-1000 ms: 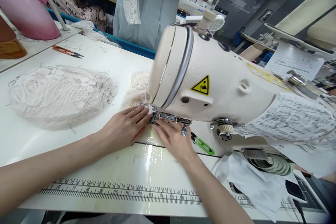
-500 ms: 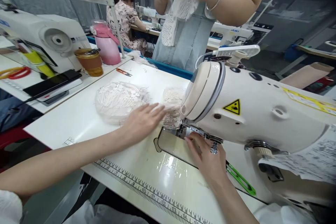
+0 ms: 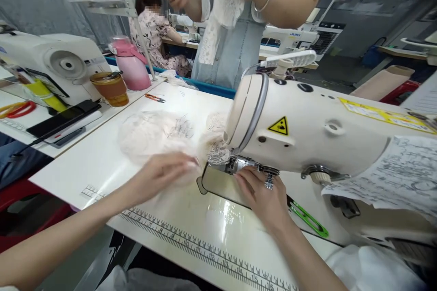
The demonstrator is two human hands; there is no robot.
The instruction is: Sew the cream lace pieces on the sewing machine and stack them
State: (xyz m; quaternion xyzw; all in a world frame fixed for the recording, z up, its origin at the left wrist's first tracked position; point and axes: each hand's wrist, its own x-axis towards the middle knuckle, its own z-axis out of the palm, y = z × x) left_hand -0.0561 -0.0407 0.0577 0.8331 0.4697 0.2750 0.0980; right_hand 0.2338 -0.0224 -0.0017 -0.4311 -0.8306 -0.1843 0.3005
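Note:
My left hand (image 3: pixel 170 170) is smeared by motion beside the needle area, its fingers drawn together on pale lace fabric (image 3: pixel 218 152). That lace runs under the head of a white sewing machine (image 3: pixel 300 127). A wider round heap of the same lace (image 3: pixel 146 134) lies on the table behind my left hand, blurred too. My right hand (image 3: pixel 264 193) is at the metal attachment (image 3: pixel 251 163) beside the presser foot. Its thumb and fingers are bent close together; the fingertips are partly hidden, and what they hold cannot be made out.
A green tool (image 3: pixel 309 218) lies right of my right hand. Orange thread snips (image 3: pixel 155 98) rest at the table's back. On the left stand a brown cup (image 3: pixel 109 88), a pink flask (image 3: pixel 129 63) and another machine (image 3: pixel 64 61). Across the table a person (image 3: pixel 228 32) holds white lace.
My left hand has drawn back from the machine, its flat fingers now closed together, and the lace has shifted with it. My right hand stays at the attachment. The standing person's hands have parted.

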